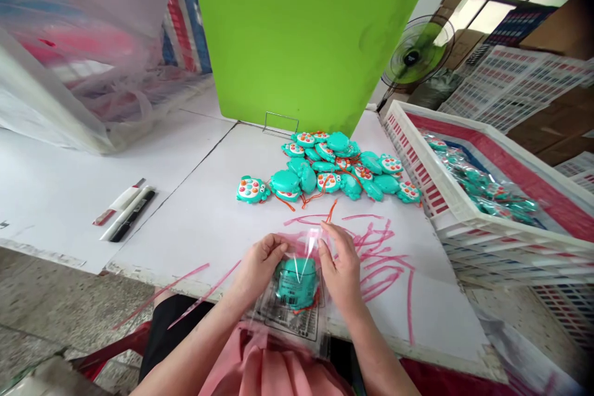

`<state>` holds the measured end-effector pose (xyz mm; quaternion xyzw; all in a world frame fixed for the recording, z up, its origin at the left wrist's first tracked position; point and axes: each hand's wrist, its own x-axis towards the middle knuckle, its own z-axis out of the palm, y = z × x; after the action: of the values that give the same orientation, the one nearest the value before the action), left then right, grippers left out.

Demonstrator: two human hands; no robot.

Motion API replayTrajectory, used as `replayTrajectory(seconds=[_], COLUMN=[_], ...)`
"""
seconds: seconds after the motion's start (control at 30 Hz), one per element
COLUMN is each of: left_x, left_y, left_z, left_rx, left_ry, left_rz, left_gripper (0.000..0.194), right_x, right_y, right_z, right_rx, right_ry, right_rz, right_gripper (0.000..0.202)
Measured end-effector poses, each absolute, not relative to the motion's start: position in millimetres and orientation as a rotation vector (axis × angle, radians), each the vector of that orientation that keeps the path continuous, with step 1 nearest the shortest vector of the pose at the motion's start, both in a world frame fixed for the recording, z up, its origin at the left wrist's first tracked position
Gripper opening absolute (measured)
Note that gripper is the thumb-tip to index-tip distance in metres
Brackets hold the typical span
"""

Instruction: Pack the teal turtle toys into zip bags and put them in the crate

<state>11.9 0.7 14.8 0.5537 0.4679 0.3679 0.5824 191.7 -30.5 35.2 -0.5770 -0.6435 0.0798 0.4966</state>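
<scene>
A clear plastic bag [312,240] with black print lies between my hands at the table's near edge, with a teal toy [297,283] and its orange cord inside. My left hand [265,260] pinches the bag's upper left edge between thumb and fingers. At the upper right edge, my right hand [342,260] has its thumb and fingers on the plastic. Beneath the toy there is more printed clear plastic [288,322]; how many layers cannot be told. Beyond my hands lies a pile of teal animal-shaped toys [301,174] with coloured dots and orange cords.
A white plastic basket [492,223] on the right holds several bagged toys [477,182]. A green board [297,37] stands behind the pile. To the left lie markers [132,215] and a cutter knife [120,201], with a plastic-covered bin [93,105] behind. Pink scribbles mark the table [199,198].
</scene>
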Motion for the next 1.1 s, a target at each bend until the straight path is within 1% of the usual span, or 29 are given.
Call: replayTrajectory(seconds=[0.1, 0.23, 0.3, 0.4, 0.47, 0.57, 0.63, 0.67, 0.73, 0.83, 0.9, 1.0, 1.03, 1.1], left_x=[16.6, 18.7, 17.6, 16.2, 16.4, 17.3, 16.8, 16.1, 14.2, 12.0, 11.8, 11.9, 11.7, 11.0], left_y=[-1.5, -4.1, -5.1, -6.1, -6.3, -4.2, -0.8, 1.2, 4.8, 7.4, 7.3, 6.9, 7.2, 8.4], left_z=[20.7, 34.8, 40.6, 43.8, 41.9, 32.5, 22.4, 16.8, 5.9, -5.7, -9.0, -9.0, -8.3, -6.4], left_rx=[1.325, 1.548, 1.663, 1.758, 1.776, 1.741, 1.672, 1.622, 1.494, 1.328, 1.287, 1.250, 1.235, 1.220], left_ry=[1.069, 1.075, 1.112, 1.129, 1.119, 1.067, 1.034, 1.027, 1.015, 0.957, 0.938, 0.950, 0.943, 0.907], left_rz=[0.841, 0.811, 0.758, 0.708, 0.686, 0.685, 0.709, 0.722, 0.745, 0.761, 0.758, 0.771, 0.772, 0.751], left_gripper=[0.026, 0.025, 0.024, 0.023, 0.025, 0.028, 0.028, 0.027, 0.027, 0.030, 0.031, 0.034, 0.036, 0.038], right_x=[185.2, 171.6, 167.6, 163.3, 159.9, 161.6, 177.2, 191.0, 229.1, 293.6, 325.7, 346.0, 346.5, 341.7], right_y=[-28.0, -26.7, -25.7, -24.3, -22.9, -16.2, -6.8, -0.9, 11.9, 27.1, 31.7, 31.9, 30.7, 26.4], right_z=[44.0, 49.3, 48.0, 43.2, 39.4, 35.8, 35.9, 36.4, 36.7, 31.8, 25.4, 18.6, 18.8, 23.1], right_rx=[-1.310, -1.212, -1.205, -1.234, -1.270, -1.366, -1.410, -1.411, -1.369, -1.306, -1.356, -1.448, -1.453, -1.423], right_ry=[-1.802, -2.019, -2.097, -2.138, -2.101, -1.816, -1.453, -1.250, -0.882, -0.562, -0.508, -0.526, -0.546, -0.599], right_rz=[0.023, 0.000, -0.028, -0.064, -0.016, 0.283, 0.562, 0.663, 0.737, 0.641, 0.670, 0.792, 0.780, 0.623], right_gripper=[0.033, 0.049, 0.052, 0.049, 0.042, 0.028, 0.018, 0.019, 0.032, 0.050, 0.055, 0.062, 0.065, 0.069])
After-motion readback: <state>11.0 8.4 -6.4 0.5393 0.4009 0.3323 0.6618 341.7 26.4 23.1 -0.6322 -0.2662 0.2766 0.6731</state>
